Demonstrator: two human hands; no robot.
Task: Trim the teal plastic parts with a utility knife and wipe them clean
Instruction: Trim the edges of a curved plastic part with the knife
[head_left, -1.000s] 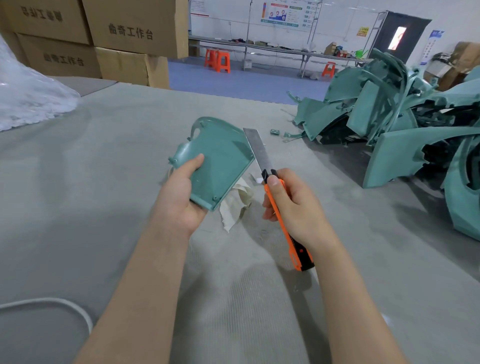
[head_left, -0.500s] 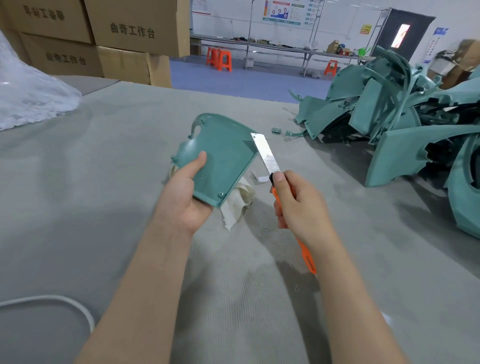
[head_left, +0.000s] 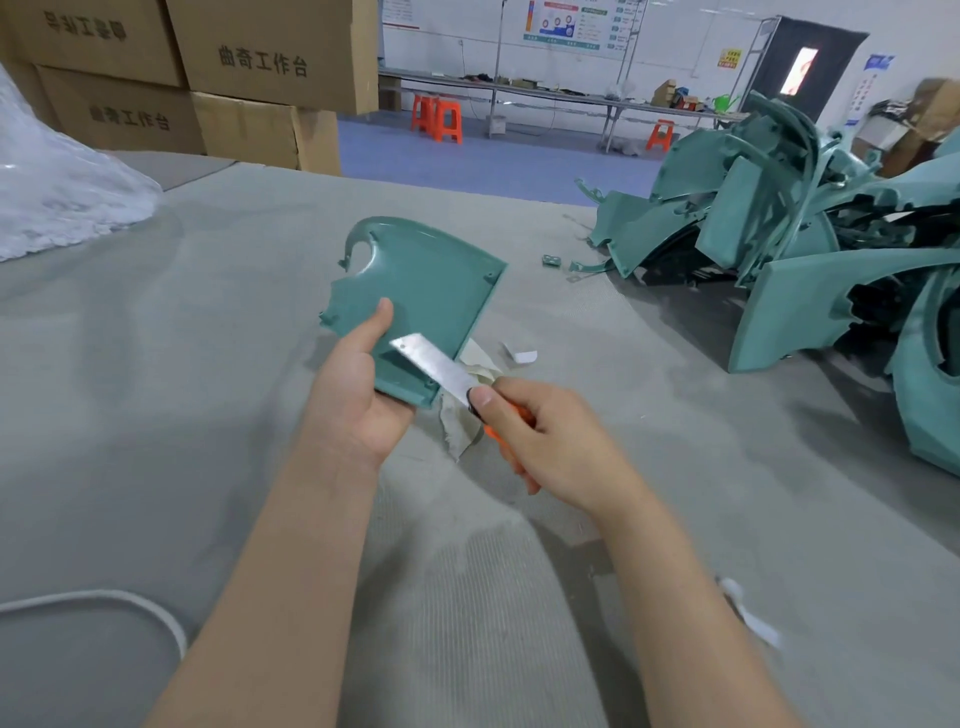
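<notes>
Left grip (head_left: 358, 400) and right grip (head_left: 556, 447) are bare hands on bare forearms (head_left: 291, 545)

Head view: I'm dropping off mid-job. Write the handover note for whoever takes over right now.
Left hand grips the teal part by its near edge, thumb on its face, above the table.
Right hand grips the utility knife, blade extended across the part's near right corner; whether it is cutting cannot be told.
A cloth lies on the table under the part. A pile of teal parts sits at the far right.
Done: no part shows as finished.
Left: trim this part, wipe it with the cloth, then probably work through the pile.
</notes>
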